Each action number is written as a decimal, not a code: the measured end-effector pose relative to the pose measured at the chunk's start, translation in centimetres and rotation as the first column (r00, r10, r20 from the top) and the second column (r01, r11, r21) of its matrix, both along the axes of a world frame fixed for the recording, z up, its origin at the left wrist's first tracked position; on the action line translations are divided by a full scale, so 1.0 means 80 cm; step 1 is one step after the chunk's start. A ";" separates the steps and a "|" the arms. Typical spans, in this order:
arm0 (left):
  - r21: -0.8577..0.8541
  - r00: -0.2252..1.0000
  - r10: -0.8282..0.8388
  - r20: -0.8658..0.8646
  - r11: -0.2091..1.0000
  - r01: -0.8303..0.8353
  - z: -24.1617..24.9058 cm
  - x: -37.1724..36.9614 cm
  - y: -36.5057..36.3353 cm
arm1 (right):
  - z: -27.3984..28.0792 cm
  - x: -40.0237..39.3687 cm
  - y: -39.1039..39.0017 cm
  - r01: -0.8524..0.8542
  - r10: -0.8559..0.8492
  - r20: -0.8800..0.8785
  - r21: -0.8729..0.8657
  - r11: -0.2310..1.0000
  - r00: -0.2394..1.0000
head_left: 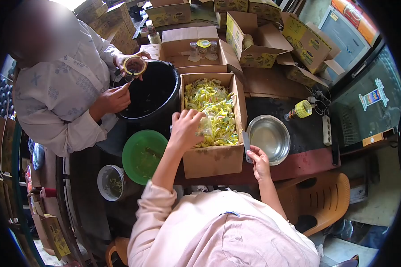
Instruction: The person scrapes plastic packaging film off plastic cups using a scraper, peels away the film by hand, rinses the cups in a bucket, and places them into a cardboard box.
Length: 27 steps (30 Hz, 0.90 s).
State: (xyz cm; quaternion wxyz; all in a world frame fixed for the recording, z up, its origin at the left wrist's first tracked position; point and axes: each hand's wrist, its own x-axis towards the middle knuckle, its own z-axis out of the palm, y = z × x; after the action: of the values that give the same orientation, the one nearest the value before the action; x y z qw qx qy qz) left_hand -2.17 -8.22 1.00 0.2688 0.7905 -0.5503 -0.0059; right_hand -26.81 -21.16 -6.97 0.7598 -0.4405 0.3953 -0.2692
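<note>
My left hand (187, 129) reaches over the near left side of an open cardboard box (213, 161), its fingers curled. A clear, see-through piece (205, 126) shows at its fingertips; its kind is hard to make out. Crumpled yellow and clear plastic strips (220, 107) fill the box. At the box's right edge my right hand (259, 162) grips a flat grey knife-like blade (246, 146), pointing away from me. Just right of the blade stands a round steel bowl (276, 159) with a shiny inside.
Across to the left, a person (67, 89) holds a glass jar (134, 66) over a black tub (176, 100). A green basin (128, 167) and white bucket (103, 189) stand below. Stacked yellow lids (303, 108), a power strip (327, 130) and cartons (258, 58) lie beyond; an orange chair (338, 196) is at right.
</note>
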 end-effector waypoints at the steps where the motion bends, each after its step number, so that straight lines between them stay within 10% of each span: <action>1: 0.212 0.989 -0.016 0.145 0.977 -0.015 0.004 0.002 -0.010 | 0.001 0.002 0.005 0.004 -0.004 0.006 -0.036 0.999 1.000; 6: 0.559 0.531 -0.423 0.734 0.821 -0.119 -0.023 -0.004 -0.060 | -0.001 0.002 0.022 0.030 -0.030 0.002 -0.177 0.984 1.000; 9: 0.416 0.582 -0.303 0.755 0.907 -0.069 0.012 0.001 -0.060 | -0.006 -0.007 0.025 0.060 -0.058 0.016 -0.178 0.982 0.998; 16: 0.170 1.000 -0.003 0.022 0.986 0.000 -0.006 0.020 -0.037 | -0.015 -0.025 0.010 0.045 -0.041 0.071 -0.057 0.997 0.997; 21: -0.178 0.854 0.092 -0.512 0.962 -0.210 -0.048 -0.009 -0.031 | 0.008 -0.014 -0.019 -0.024 0.036 0.045 -0.238 0.971 0.998; 27: -0.435 0.754 -0.108 -0.647 0.865 -0.249 -0.023 -0.077 -0.041 | 0.061 0.016 -0.028 -0.032 0.061 0.018 -0.693 0.720 0.998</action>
State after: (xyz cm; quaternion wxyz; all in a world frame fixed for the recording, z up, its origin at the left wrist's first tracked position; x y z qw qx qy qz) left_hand -8.31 -11.50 -0.85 0.6368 0.6626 -0.3726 -0.1289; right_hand -25.52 -23.37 -2.07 0.5546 -0.6967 0.2399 -0.3867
